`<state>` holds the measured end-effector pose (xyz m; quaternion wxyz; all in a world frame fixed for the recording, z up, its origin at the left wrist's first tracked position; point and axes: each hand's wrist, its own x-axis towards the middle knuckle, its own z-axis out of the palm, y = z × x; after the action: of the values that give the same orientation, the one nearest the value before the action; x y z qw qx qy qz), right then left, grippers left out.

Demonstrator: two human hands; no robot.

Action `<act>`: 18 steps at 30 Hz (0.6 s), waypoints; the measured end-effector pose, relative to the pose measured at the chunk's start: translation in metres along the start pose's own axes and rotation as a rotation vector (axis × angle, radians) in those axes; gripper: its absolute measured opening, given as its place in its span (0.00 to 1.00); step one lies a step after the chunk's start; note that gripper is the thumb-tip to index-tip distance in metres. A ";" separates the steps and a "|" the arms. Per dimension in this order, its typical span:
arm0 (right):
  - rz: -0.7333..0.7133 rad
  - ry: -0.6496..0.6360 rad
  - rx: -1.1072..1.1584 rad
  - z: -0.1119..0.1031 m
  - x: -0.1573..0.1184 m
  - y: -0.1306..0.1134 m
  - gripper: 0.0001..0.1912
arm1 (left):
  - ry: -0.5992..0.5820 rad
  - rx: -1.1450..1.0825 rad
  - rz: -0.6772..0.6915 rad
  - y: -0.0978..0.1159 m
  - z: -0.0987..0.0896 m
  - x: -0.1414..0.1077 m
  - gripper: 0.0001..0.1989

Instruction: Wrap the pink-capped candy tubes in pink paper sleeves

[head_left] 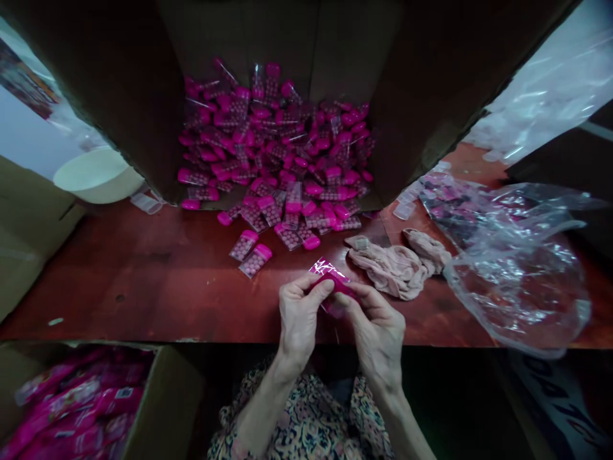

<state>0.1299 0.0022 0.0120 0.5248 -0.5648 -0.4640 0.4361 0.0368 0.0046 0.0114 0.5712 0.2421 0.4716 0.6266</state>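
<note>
The left hand (299, 313) and the right hand (378, 326) are both closed on a clear plastic tube with a bright pink cap (332, 279), pinching it between thumbs and fingers just above the front edge of a reddish-brown wooden desk (143, 268). The fingers hide part of the tube. Toward the back of the desk, a large heap of similar clear tubes with pink caps and round pink contents (272, 147) lies within an open dark-brown cardboard carton (278, 38), spilling toward the desk's front edge. Two loose pink-capped tubes (249, 253) lie apart from the heap, nearer that edge. On the right side of the desk sits a crumpled beige fabric (393, 268), touching a crinkled clear plastic bag (517, 281). Beyond the desk's left end sits a round cream plastic basin (96, 176). Below the desk's front edge, an open tan cardboard box (165, 402) holds shiny pink packets (79, 399), and a dark floral-print garment (306, 415) shows beneath the hands.
</note>
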 end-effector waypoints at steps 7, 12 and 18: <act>-0.051 -0.082 -0.084 0.008 -0.006 0.008 0.07 | 0.096 -0.089 -0.044 0.006 -0.020 0.002 0.05; -0.322 -0.193 -0.310 0.024 -0.004 0.005 0.12 | 0.177 -0.159 -0.065 0.010 -0.030 0.006 0.08; -0.396 -0.355 -0.415 0.032 0.010 0.001 0.19 | 0.212 -0.237 -0.078 0.019 -0.043 0.015 0.10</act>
<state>0.1007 0.0181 0.0092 0.3841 -0.4736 -0.7278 0.3137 -0.0119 0.0069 0.0058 0.5668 0.0871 0.4610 0.6772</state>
